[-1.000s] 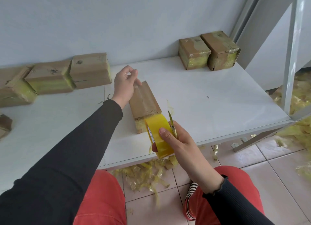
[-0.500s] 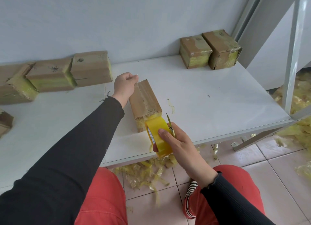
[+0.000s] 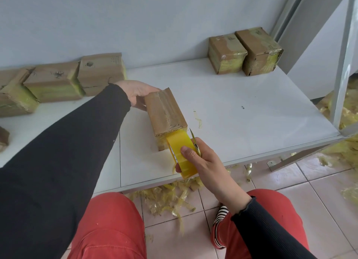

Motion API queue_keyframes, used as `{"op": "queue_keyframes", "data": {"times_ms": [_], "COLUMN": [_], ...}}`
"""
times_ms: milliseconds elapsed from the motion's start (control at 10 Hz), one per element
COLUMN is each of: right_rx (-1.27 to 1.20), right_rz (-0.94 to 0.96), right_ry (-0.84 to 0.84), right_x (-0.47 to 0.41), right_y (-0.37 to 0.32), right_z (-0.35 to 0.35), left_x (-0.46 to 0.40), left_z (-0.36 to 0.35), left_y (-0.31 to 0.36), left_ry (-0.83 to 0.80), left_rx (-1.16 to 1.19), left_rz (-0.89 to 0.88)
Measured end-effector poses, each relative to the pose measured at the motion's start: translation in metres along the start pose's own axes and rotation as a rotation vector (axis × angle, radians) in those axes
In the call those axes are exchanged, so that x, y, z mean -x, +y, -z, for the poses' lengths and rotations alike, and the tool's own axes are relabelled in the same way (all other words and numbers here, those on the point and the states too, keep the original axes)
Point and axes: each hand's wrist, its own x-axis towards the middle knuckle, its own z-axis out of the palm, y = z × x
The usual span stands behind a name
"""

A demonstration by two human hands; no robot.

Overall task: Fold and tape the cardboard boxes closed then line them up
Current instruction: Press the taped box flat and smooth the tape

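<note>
Cardboard box [image 3: 164, 113] lies near the middle of the white table [image 3: 242, 96], its long axis running away from you and slightly leftward, with the near end face pointing at your right hand. Your left hand [image 3: 138, 93] is cupped against the far left corner — fingers curled onto the box, steadying it without lifting. Your right hand [image 3: 201, 160] is wrapped around the yellow tape roll [image 3: 182, 154], thumb pressed on its outer face, and a thin blade [image 3: 194, 140] seems pinched alongside it. The roll touches the box's near end, where yellow tape already shows.

What matters for the coming move, as I judge it: the top seam runs along the long axis, from the roll toward your left hand. So the right hand is the nearer one to start the strip, and you'd likely draw tape up over the near edge and along that seam while the left braces the far end.

Two taped boxes [image 3: 244, 51] sit side by side at the far right; several more [image 3: 64, 80] stand along the wall to the left.
</note>
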Motion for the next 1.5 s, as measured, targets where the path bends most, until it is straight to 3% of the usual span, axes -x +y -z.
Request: {"op": "queue_keyframes", "data": {"times_ms": [100, 500, 800, 1100, 1200, 1500], "right_rx": [-0.007, -0.007, -0.008, 0.007, -0.004, 0.013], "right_rz": [0.006, 0.029, 0.02, 0.041, 0.036, 0.049], "right_ry": [-0.011, -0.039, -0.031, -0.023, -0.026, -0.03], "right_x": [-0.001, -0.002, -0.001, -0.001, -0.001, -0.003], "right_y": [0.001, 0.005, 0.005, 0.007, 0.008, 0.011], "right_z": [0.0, 0.002, 0.005, 0.009, 0.008, 0.009], "left_x": [-0.013, 0.001, -0.002, 0.01, 0.005, 0.008], "left_z": [0.017, -0.006, -0.01, -0.018, -0.028, -0.035], "left_y": [-0.001, -0.02, -0.025, -0.075, -0.092, -0.091], "left_ry": [0.03, 0.111, -0.067, -0.018, 0.024, 0.205], "left_rx": [-0.089, 0.226, 0.445, 0.567, 0.459, 0.334], "left_rz": [0.073, 0.006, -0.025, -0.358, -0.477, -0.574]}}
